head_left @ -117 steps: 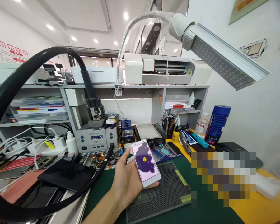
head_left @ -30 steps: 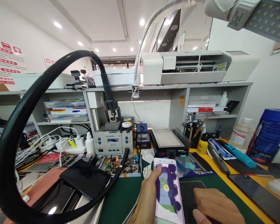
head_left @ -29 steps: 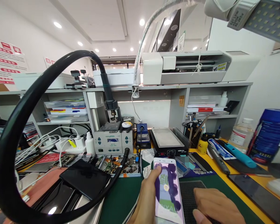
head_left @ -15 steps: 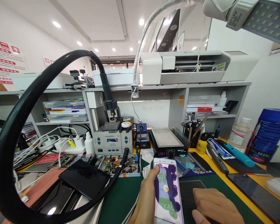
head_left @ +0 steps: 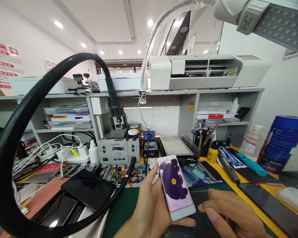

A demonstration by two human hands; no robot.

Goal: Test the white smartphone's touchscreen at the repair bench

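Observation:
My left hand (head_left: 149, 205) holds a white smartphone (head_left: 175, 188) from below, thumb along its left edge and fingers behind and under it. Its lit screen shows dark purple blobs on pale pink, with a small yellow round mark in the middle. To the right of the phone's lower end is my right hand (head_left: 232, 213), its fingers loosely bent and apart, with no object plainly in it. Under both hands lies a dark perforated pad (head_left: 201, 196) on the green mat (head_left: 123, 205).
A thick black hose (head_left: 5, 132) loops across the left side. Behind stand a grey hot-air station (head_left: 116, 148) and a flat heating plate (head_left: 176, 145). Circuit boards fill a tray (head_left: 125, 185). A dark phone (head_left: 270, 205) lies right; a black panel (head_left: 89, 188) lies left.
The phone has tilted back and moved slightly up and left, showing its whole front. The purple blobs now cover more of the screen. My right hand's fingers have loosened near it.

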